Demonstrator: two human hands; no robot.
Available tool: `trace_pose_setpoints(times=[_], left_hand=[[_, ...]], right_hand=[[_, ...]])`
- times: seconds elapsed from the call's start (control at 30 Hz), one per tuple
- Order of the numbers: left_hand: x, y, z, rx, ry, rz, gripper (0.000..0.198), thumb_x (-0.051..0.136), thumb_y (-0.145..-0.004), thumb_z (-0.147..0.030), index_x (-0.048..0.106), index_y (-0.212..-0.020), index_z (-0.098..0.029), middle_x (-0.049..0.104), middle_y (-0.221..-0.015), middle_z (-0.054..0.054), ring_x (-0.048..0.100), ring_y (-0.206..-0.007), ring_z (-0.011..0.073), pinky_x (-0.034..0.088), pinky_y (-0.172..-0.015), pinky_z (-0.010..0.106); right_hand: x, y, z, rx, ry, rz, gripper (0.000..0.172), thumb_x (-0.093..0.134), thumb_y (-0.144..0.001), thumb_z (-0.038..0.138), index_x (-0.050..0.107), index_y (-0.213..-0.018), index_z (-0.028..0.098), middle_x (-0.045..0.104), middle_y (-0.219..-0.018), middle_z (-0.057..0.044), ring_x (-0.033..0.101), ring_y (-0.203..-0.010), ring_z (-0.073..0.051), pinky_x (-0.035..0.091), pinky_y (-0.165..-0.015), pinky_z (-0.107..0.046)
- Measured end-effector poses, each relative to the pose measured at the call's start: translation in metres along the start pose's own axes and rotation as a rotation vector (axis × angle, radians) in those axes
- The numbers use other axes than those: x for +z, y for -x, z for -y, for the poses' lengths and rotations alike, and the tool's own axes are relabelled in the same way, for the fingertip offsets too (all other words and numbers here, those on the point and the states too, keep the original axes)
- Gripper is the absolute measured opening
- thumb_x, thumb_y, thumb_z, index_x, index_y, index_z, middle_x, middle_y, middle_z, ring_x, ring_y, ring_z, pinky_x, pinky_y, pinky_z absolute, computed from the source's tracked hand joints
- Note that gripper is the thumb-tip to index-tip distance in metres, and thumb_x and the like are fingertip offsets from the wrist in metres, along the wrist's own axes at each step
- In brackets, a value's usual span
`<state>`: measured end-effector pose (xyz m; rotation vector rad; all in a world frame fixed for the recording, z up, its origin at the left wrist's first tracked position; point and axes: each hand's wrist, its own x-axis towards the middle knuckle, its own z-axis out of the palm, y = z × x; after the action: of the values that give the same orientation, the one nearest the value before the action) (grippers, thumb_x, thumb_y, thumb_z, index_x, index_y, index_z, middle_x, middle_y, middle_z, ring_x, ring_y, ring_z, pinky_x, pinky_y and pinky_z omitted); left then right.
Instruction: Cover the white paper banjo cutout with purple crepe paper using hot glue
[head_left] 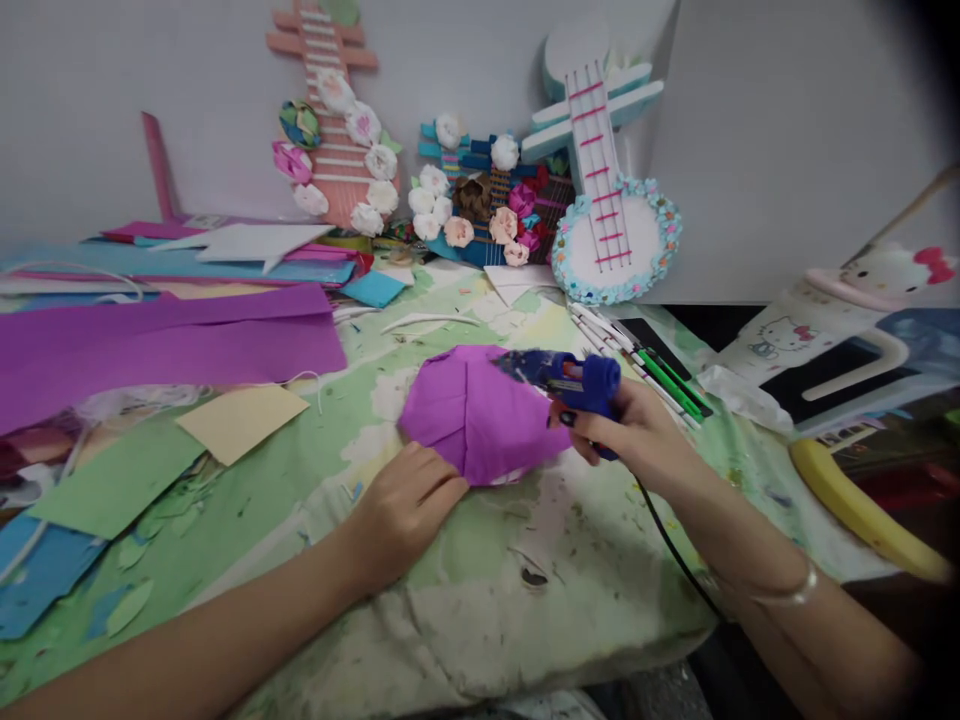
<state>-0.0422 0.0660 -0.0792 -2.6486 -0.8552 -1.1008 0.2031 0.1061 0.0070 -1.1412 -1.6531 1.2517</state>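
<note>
In the middle of the table lies a rounded piece wrapped in purple paper (442, 400), with fold lines across its top and a narrower right end. My left hand (409, 505) is closed at its lower left edge, fingers curled and thumb along the rim. The fingertips are partly hidden. My right hand (637, 430) grips a blue hot glue gun (577, 378) by its handle. Its nozzle, pointing left, is over the upper part of the purple piece, and I cannot tell whether it touches. A black cord (675, 545) runs from the handle toward the table's front edge.
Purple paper (165, 340), a green sheet (124, 475) and scraps cover the left side. Decorated model instruments (330, 150) lean on the back wall. Pens (664, 380), a white cup (780, 325) and a yellow curved object (862, 510) are at right. A stained cloth (480, 620) covers the table.
</note>
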Motion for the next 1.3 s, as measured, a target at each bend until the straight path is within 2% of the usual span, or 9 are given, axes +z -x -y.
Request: trace_pose_setpoints(times=[0.07, 0.13, 0.27, 0.43, 0.5, 0.6, 0.7, 0.83, 1.3], left_hand=[[0.000, 0.001, 0.001, -0.001, -0.025, -0.008, 0.011, 0.057, -0.082, -0.006, 0.062, -0.089, -0.013, 0.064, -0.080, 0.007, 0.055, -0.077, 0.0185, 0.047, -0.069, 0.035], [-0.001, 0.002, 0.002, 0.006, -0.050, -0.006, 0.011, 0.060, -0.081, -0.006, 0.062, -0.088, -0.013, 0.064, -0.078, 0.007, 0.055, -0.076, 0.0187, 0.047, -0.068, 0.036], [-0.002, 0.001, 0.001, 0.030, -0.086, -0.011, 0.011, 0.062, -0.079, -0.006, 0.062, -0.087, -0.014, 0.064, -0.077, 0.007, 0.057, -0.077, 0.0197, 0.047, -0.066, 0.036], [-0.002, -0.001, -0.002, 0.030, -0.084, -0.039, 0.014, 0.063, -0.078, -0.005, 0.062, -0.089, -0.013, 0.065, -0.078, 0.007, 0.059, -0.079, 0.0207, 0.049, -0.067, 0.037], [-0.002, -0.001, -0.003, -0.023, -0.049, -0.028, 0.014, 0.064, -0.078, -0.005, 0.061, -0.090, -0.012, 0.065, -0.079, 0.007, 0.059, -0.079, 0.0200, 0.050, -0.069, 0.036], [-0.002, -0.002, -0.006, -0.154, 0.040, -0.017, 0.010, 0.062, -0.081, -0.009, 0.061, -0.089, -0.014, 0.066, -0.080, 0.005, 0.060, -0.077, 0.0169, 0.050, -0.071, 0.033], [-0.002, -0.003, -0.007, -0.264, 0.111, 0.019, 0.005, 0.058, -0.085, -0.013, 0.061, -0.086, -0.018, 0.065, -0.078, 0.002, 0.059, -0.071, 0.0134, 0.049, -0.066, 0.028], [-0.001, -0.004, -0.007, -0.371, 0.180, 0.094, 0.008, 0.055, -0.087, -0.017, 0.060, -0.082, -0.020, 0.063, -0.073, 0.000, 0.057, -0.066, 0.0117, 0.046, -0.062, 0.025], [-0.003, -0.008, -0.007, -0.405, 0.277, 0.120, 0.011, 0.057, -0.081, -0.008, 0.058, -0.080, -0.020, 0.057, -0.071, 0.000, 0.050, -0.068, 0.0131, 0.043, -0.060, 0.026]], right_hand=[[0.002, -0.015, -0.009, -0.007, -0.035, 0.159, 0.016, 0.061, -0.076, 0.030, 0.061, -0.078, 0.014, 0.059, -0.063, -0.001, 0.049, -0.046, -0.009, 0.041, -0.045, -0.023], [0.000, -0.021, -0.020, 0.018, -0.028, 0.255, 0.021, 0.061, -0.078, 0.034, 0.062, -0.074, 0.013, 0.062, -0.067, -0.003, 0.052, -0.050, -0.010, 0.043, -0.048, -0.023], [-0.007, -0.017, -0.032, 0.042, 0.019, 0.285, 0.020, 0.066, -0.074, 0.034, 0.065, -0.079, 0.015, 0.061, -0.070, -0.001, 0.053, -0.060, -0.011, 0.045, -0.056, -0.023], [-0.010, -0.007, -0.035, 0.074, 0.063, 0.399, 0.024, 0.068, -0.074, 0.036, 0.067, -0.085, 0.015, 0.061, -0.075, -0.002, 0.052, -0.064, -0.012, 0.044, -0.056, -0.023], [-0.009, -0.006, -0.036, 0.045, 0.091, 0.406, 0.022, 0.068, -0.074, 0.034, 0.067, -0.088, 0.017, 0.062, -0.077, -0.001, 0.053, -0.066, -0.013, 0.045, -0.058, -0.023], [-0.007, -0.004, -0.039, -0.001, 0.157, 0.381, 0.016, 0.070, -0.071, 0.032, 0.066, -0.080, 0.019, 0.061, -0.073, 0.001, 0.054, -0.065, -0.014, 0.046, -0.057, -0.023], [-0.007, -0.003, -0.041, -0.006, 0.203, 0.354, 0.015, 0.072, -0.069, 0.033, 0.065, -0.076, 0.021, 0.059, -0.067, 0.001, 0.053, -0.062, -0.014, 0.046, -0.054, -0.024], [-0.006, -0.002, -0.043, 0.006, 0.226, 0.358, 0.014, 0.071, -0.070, 0.034, 0.064, -0.073, 0.022, 0.057, -0.064, 0.002, 0.052, -0.059, -0.015, 0.046, -0.054, -0.025], [-0.008, -0.004, -0.041, -0.013, 0.262, 0.409, 0.017, 0.068, -0.073, 0.036, 0.060, -0.068, 0.022, 0.049, -0.063, 0.003, 0.045, -0.058, -0.012, 0.041, -0.051, -0.023]])
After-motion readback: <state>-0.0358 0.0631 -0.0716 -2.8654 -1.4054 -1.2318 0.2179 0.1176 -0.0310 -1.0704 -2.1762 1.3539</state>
